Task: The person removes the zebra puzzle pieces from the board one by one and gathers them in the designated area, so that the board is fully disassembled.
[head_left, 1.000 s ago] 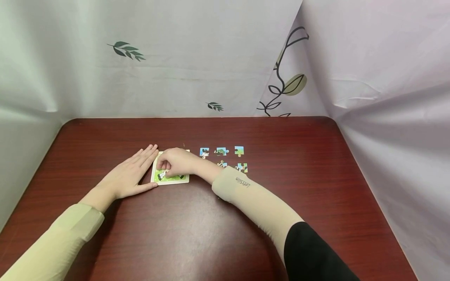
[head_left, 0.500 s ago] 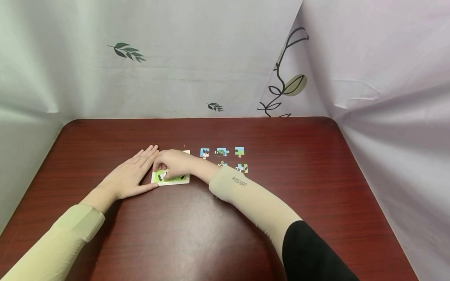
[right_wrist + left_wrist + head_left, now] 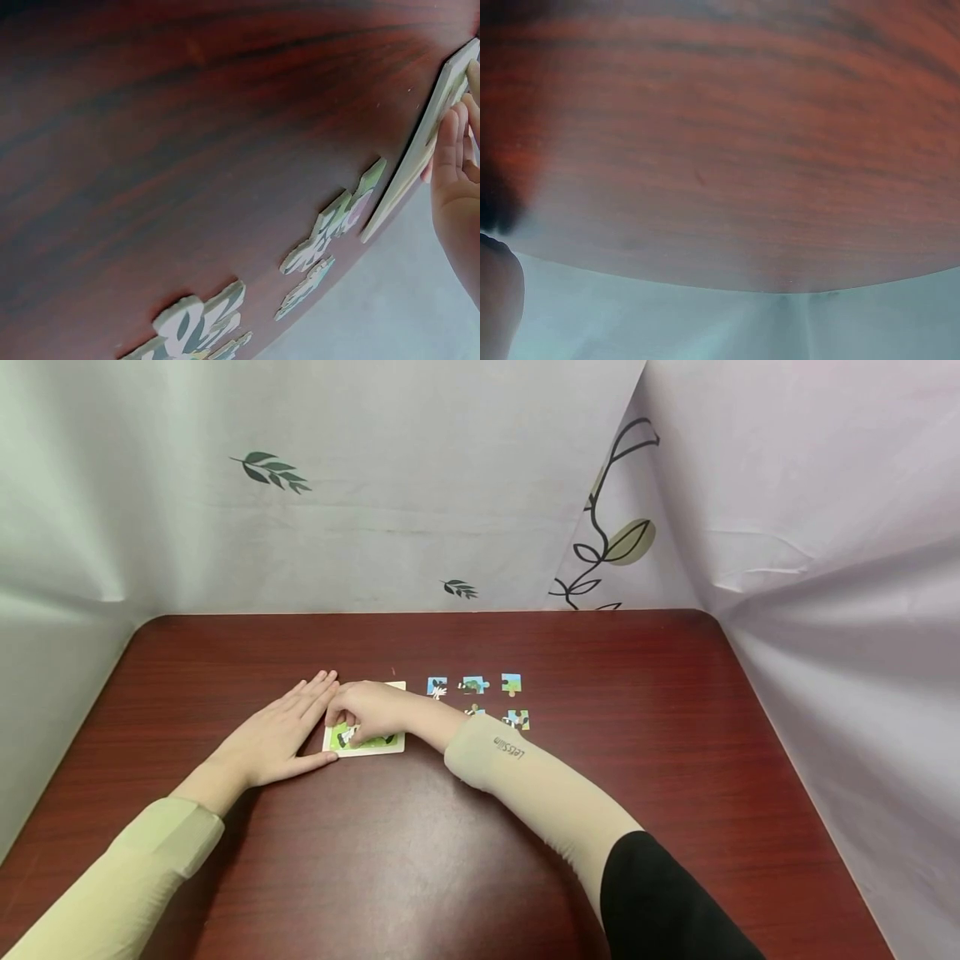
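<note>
My left hand (image 3: pixel 281 731) lies flat on the table with straight fingers. Its fingertips and thumb tip touch the left edge of a small white-rimmed puzzle tray (image 3: pixel 367 753). Over the tray's left part is my right hand (image 3: pixel 371 708), fingers bent downward and thumb low over the green picture. Whatever lies beneath those fingertips is hidden, so a held piece cannot be made out. The right wrist view shows the right hand (image 3: pixel 459 161) against the raised rim of the tray (image 3: pixel 420 150). Only a dark edge of the left hand (image 3: pixel 499 300) enters the left wrist view.
Right of the tray lie loose puzzle pieces in two rows, among them a blue one (image 3: pixel 437 686), a blue-green one (image 3: pixel 473 684) and a green-blue one (image 3: pixel 511 682). My right forearm partly covers the lower row (image 3: pixel 517 719). Pale curtains (image 3: pixel 375 527) border the brown table (image 3: pixel 637 693).
Over the last second my right hand has shifted slightly left over the tray, and its forearm with it. Since half a second ago it has stayed almost still. The left hand and loose pieces keep their places.
</note>
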